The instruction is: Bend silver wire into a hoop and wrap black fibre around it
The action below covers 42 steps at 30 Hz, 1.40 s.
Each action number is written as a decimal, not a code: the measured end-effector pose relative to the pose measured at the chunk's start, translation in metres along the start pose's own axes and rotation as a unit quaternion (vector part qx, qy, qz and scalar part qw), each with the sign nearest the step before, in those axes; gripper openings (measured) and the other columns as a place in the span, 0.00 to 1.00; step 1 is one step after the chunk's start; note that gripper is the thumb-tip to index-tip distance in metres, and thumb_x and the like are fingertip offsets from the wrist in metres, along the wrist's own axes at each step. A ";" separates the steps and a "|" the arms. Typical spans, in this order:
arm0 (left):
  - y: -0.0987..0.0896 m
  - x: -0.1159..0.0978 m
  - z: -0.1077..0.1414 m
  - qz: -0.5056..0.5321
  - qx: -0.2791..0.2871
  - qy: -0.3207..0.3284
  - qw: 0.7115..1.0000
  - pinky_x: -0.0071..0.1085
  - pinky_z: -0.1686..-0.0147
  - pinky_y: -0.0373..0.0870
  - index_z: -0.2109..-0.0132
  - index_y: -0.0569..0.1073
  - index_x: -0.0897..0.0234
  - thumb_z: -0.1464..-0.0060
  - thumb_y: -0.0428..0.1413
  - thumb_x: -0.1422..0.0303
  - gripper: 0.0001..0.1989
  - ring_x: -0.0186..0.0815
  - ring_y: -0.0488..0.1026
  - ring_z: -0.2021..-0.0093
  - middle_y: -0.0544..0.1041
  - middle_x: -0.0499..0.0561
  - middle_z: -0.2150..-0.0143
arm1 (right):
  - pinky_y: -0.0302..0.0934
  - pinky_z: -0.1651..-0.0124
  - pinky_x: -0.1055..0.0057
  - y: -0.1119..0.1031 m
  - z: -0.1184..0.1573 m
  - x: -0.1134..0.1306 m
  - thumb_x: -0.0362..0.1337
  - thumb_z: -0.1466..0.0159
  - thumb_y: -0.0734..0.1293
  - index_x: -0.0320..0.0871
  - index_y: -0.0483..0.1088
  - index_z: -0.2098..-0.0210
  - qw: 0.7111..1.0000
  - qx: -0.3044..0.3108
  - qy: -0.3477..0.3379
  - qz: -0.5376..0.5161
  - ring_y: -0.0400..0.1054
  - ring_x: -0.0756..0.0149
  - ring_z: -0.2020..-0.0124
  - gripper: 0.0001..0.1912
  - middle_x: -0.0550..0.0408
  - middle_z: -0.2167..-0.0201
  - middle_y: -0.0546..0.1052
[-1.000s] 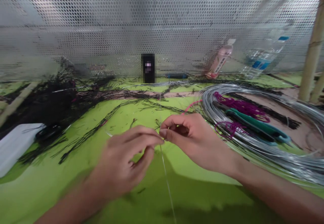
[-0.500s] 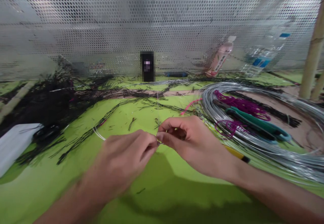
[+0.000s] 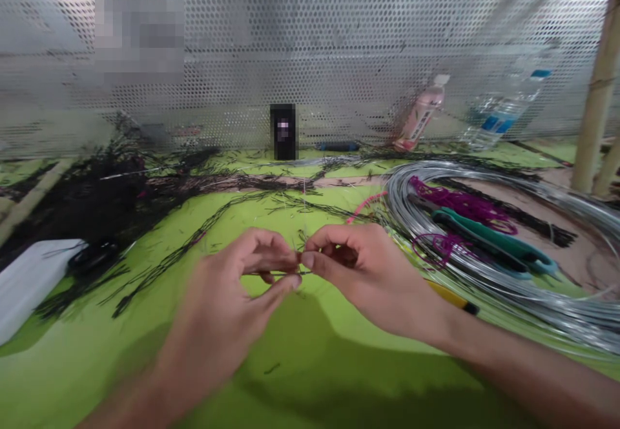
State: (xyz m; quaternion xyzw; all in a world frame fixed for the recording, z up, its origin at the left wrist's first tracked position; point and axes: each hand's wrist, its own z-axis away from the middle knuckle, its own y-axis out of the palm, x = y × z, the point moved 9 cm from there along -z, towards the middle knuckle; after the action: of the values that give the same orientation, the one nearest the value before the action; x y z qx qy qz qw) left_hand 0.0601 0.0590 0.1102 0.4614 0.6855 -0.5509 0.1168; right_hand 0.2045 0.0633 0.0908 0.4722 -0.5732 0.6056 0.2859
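Observation:
A short, thin wire runs between my two hands, low over the green tabletop. My right hand pinches its right end between thumb and fingertips; the fingers hide that end. My left hand is around the left part, thumb and fingers apart with a gap where the wire shows. Fine detail at the fingertips is blurred. Just behind the fingers lie small dark tied twists of wire.
On the right lies a large coil of silvery wire with purple cord, green-handled pliers and a yellow-black tool. Dark wire bundles and a white box are left. Bottles lean against the perforated metal panel.
My left hand has loosened from a closed pinch, its thumb and fingers now parted, uncovering the wire. My right hand keeps its pinch in nearly the same place.

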 end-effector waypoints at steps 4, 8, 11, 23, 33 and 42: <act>-0.008 0.000 0.011 -0.009 -0.086 0.013 0.996 0.19 0.83 0.75 0.55 0.70 0.52 0.44 0.65 0.68 0.13 0.36 0.85 0.65 0.84 0.41 0.64 | 0.46 0.78 0.75 -0.002 -0.001 0.001 0.32 0.35 0.67 0.40 0.75 0.70 1.000 -0.007 0.005 -0.011 0.55 0.76 0.80 0.08 0.62 0.79 0.70; -0.004 -0.024 0.016 -0.099 -0.095 0.176 0.975 0.26 0.68 0.82 0.55 0.73 0.55 0.39 0.61 0.74 0.09 0.35 0.84 0.66 0.85 0.43 0.64 | 0.47 0.78 0.74 -0.003 -0.001 -0.001 0.33 0.35 0.67 0.40 0.76 0.70 1.000 -0.007 0.023 -0.005 0.55 0.76 0.79 0.08 0.61 0.79 0.71; 0.010 -0.046 0.024 -0.130 -0.007 0.362 0.923 0.32 0.56 0.81 0.55 0.75 0.60 0.36 0.55 0.78 0.09 0.37 0.84 0.58 0.86 0.49 0.60 | 0.52 0.74 0.75 -0.004 -0.001 -0.005 0.32 0.35 0.67 0.40 0.76 0.69 0.999 -0.009 0.034 0.007 0.61 0.75 0.76 0.08 0.60 0.76 0.74; 0.019 0.004 -0.009 -0.063 0.168 0.009 0.984 0.24 0.76 0.65 0.59 0.78 0.56 0.40 0.61 0.56 0.10 0.32 0.77 0.70 0.81 0.43 0.67 | 0.51 0.75 0.73 0.000 0.001 -0.007 0.34 0.34 0.65 0.42 0.76 0.69 0.999 -0.002 0.026 0.026 0.60 0.74 0.77 0.09 0.62 0.77 0.73; 0.017 -0.038 0.019 -0.281 -0.019 0.353 0.892 0.32 0.75 0.61 0.62 0.74 0.61 0.35 0.56 0.74 0.06 0.31 0.69 0.79 0.74 0.42 0.78 | 0.49 0.79 0.75 0.002 0.004 -0.006 0.35 0.35 0.67 0.43 0.75 0.70 0.999 -0.005 0.030 -0.010 0.57 0.76 0.79 0.08 0.62 0.77 0.73; 0.010 -0.011 0.004 -0.142 0.012 0.094 0.985 0.26 0.75 0.74 0.55 0.73 0.53 0.40 0.61 0.66 0.06 0.34 0.83 0.68 0.85 0.38 0.64 | 0.47 0.81 0.79 -0.002 0.003 -0.002 0.31 0.36 0.67 0.41 0.75 0.71 0.999 -0.025 -0.011 -0.039 0.56 0.78 0.80 0.08 0.64 0.81 0.68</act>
State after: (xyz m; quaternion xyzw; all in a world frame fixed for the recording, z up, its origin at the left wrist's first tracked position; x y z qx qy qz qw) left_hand 0.0727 0.0493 0.1093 0.4108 0.7451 -0.5244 -0.0329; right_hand 0.2081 0.0608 0.0899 0.4935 -0.5723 0.5741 0.3153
